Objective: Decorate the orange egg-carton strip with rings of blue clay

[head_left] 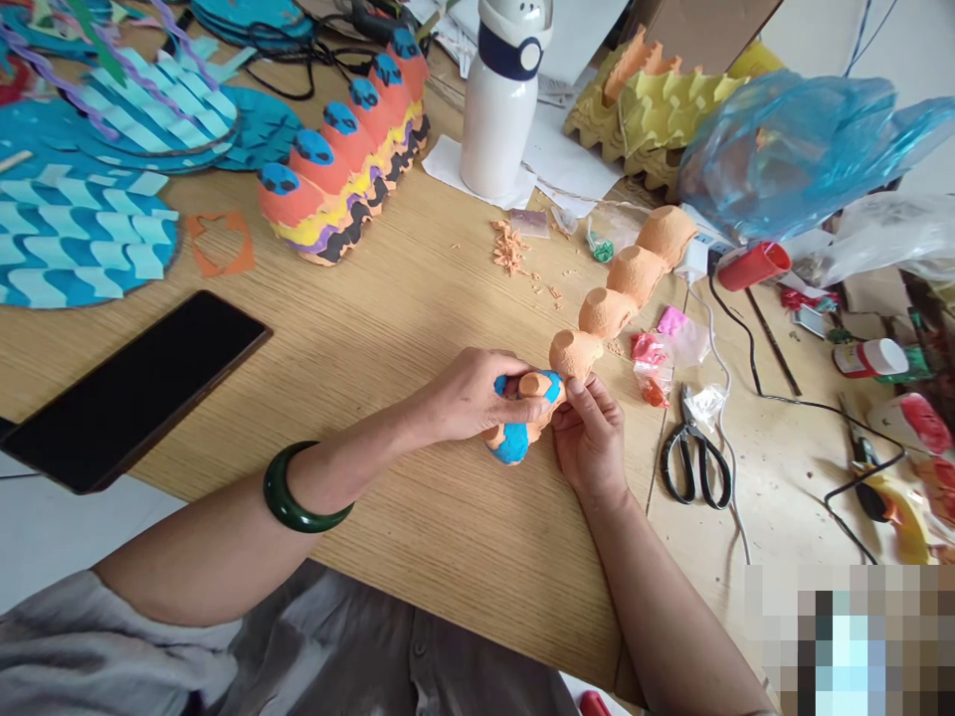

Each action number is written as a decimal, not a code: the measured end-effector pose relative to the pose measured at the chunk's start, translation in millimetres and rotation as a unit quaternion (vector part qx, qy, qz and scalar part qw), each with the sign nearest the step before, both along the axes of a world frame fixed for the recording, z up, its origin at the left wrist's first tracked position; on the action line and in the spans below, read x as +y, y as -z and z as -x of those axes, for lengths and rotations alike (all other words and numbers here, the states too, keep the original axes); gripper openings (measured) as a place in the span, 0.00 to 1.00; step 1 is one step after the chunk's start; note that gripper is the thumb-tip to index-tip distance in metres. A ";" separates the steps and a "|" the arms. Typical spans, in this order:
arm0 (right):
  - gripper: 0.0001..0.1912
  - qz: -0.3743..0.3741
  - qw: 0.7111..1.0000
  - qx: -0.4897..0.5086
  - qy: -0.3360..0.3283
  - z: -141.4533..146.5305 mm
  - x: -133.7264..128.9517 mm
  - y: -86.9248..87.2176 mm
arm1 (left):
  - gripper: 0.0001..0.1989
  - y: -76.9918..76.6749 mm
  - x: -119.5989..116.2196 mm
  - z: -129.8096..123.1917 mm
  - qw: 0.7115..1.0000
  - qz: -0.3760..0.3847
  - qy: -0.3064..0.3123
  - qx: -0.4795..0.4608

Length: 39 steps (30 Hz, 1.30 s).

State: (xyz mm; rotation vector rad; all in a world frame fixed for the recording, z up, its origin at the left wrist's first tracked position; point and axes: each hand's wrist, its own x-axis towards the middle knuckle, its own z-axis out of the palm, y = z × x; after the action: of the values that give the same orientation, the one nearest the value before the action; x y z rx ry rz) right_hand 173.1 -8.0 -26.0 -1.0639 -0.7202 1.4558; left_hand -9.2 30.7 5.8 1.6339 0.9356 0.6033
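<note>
The moulded paper-pulp egg-carton strip looks rough and matt, the wood-grain counter smooth, the white bottle glossy.

The person wore a loose grey shirt of soft, slightly creased cloth, with a small round button of the same grey down its front. The sleeve looked paler than the front where the light fell, and ended in a wide, loose cuff above the left forearm. Around that forearm, close to the left hand, sat a thick, smooth bangle of glossy dark green stone, much like jade, rounded in section.
</note>
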 end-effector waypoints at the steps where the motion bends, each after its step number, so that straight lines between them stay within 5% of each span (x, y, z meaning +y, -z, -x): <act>1: 0.14 0.000 1.000 -0.001 -0.002 0.0 -0.1 -0.5 | 0.19 0.1 0.4 0.7 1.000 0.002 0.001 0.004; 8: 0.14 -0.007 1.000 0.006 0.014 0.4 1.8 -2.2 | 0.15 3.1 3.6 0.4 0.996 0.074 0.019 -0.038; 17: 0.14 -0.008 1.000 0.011 0.025 1.2 1.9 -1.0 | 0.23 0.7 5.1 2.1 0.982 0.158 0.033 -0.100; 22: 0.14 -0.013 0.999 -0.013 0.040 2.0 -0.4 0.5 | 0.25 -0.9 5.9 4.5 0.983 0.145 0.046 -0.100; 27: 0.14 -0.049 0.997 -0.040 0.047 5.6 -6.7 2.2 | 0.33 -1.6 4.1 3.3 0.993 0.105 -0.037 -0.049; 33: 0.08 -0.115 0.990 -0.078 0.025 11.2 -16.1 6.1 | 0.23 -3.0 0.6 -3.3 0.992 0.073 -0.101 -0.019; 39: 0.11 -0.102 0.988 -0.114 0.028 12.7 -18.5 8.2 | 0.19 -1.9 2.4 -2.1 0.993 0.085 -0.077 -0.032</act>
State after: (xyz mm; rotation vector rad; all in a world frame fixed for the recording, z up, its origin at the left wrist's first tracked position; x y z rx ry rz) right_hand 160.4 -26.5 -34.2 -1.0911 -0.9729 1.1954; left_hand -7.1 33.1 7.7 1.3918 1.0444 0.6579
